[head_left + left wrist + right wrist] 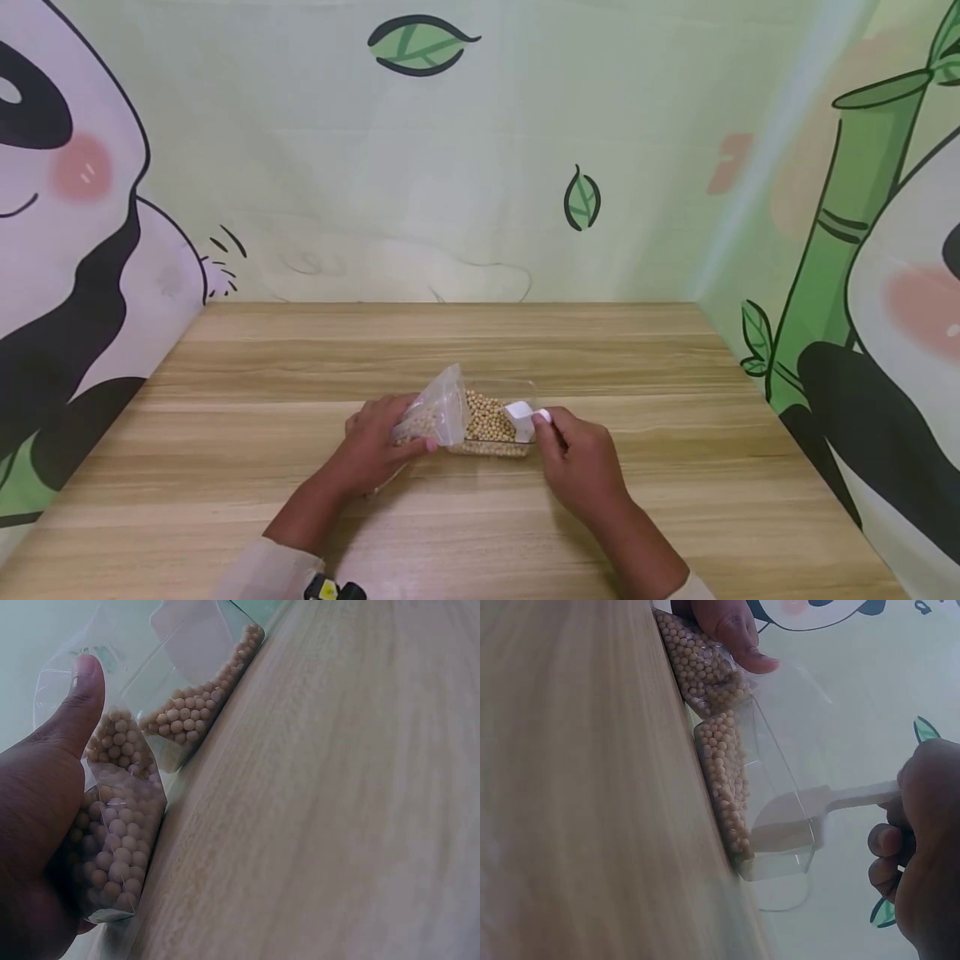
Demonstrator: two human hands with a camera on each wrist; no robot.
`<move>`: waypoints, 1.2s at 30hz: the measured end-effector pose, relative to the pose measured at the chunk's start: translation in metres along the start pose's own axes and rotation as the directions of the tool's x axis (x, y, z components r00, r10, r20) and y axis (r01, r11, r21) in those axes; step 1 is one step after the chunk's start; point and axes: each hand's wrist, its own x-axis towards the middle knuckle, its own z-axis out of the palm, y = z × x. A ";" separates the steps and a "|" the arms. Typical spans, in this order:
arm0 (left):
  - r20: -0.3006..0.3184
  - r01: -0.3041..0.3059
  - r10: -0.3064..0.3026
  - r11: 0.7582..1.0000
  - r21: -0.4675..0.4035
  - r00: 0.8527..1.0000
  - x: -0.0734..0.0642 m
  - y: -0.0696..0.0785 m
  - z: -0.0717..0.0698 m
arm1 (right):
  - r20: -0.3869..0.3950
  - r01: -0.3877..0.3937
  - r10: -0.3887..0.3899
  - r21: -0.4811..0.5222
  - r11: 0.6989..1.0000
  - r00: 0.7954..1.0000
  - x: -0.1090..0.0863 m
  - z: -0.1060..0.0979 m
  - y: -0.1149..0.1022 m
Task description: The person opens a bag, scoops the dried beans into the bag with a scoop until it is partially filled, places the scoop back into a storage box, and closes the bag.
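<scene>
A clear plastic bag (448,404) partly full of round, pale yellow beans, which look like soybeans, stands on the table. My left hand (375,446) grips it from the left side, with the thumb (84,697) along the near face. Against the bag's right side sits a clear box (780,866) with more soybeans (486,417) in its lower part. In my right hand (588,462) is a white scoop (784,821), pinched by its handle. The scoop's head is inside the box at the right end, its lower edge at the beans. Most left fingers are hidden behind the bag.
The wooden table (465,533) spreads around the box on all sides. A pale green wall covering (300,167) with panda, leaf and bamboo drawings rises behind and at both sides. Something black and yellow (333,588) shows by the left sleeve.
</scene>
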 end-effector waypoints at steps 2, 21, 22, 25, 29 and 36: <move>-0.001 -0.003 0.003 1.000 0.002 1.000 0.000 0.000 0.000 | -0.008 -0.073 0.073 0.036 0.997 0.997 0.000 -0.001 0.000; -0.009 -0.012 0.012 1.000 0.010 1.000 0.000 -0.002 0.001 | 0.204 -0.779 0.760 0.296 0.553 0.617 0.009 -0.005 0.005; -0.010 -0.016 0.016 1.000 0.011 1.000 0.000 -0.003 0.001 | 0.224 -0.792 0.769 0.309 0.527 0.599 0.009 -0.005 0.005; -0.010 -0.022 0.022 1.000 0.011 1.000 0.000 -0.003 0.002 | 0.286 -0.821 0.781 0.345 0.456 0.554 0.010 -0.004 0.006; -0.007 -0.021 0.021 1.000 0.004 1.000 0.001 -0.004 0.002 | 0.365 -0.847 0.784 0.390 0.360 0.502 0.010 -0.002 0.005; -0.011 -0.024 0.024 1.000 0.002 1.000 0.001 -0.004 0.002 | 0.441 -0.853 0.770 0.460 0.246 0.460 0.009 0.003 0.008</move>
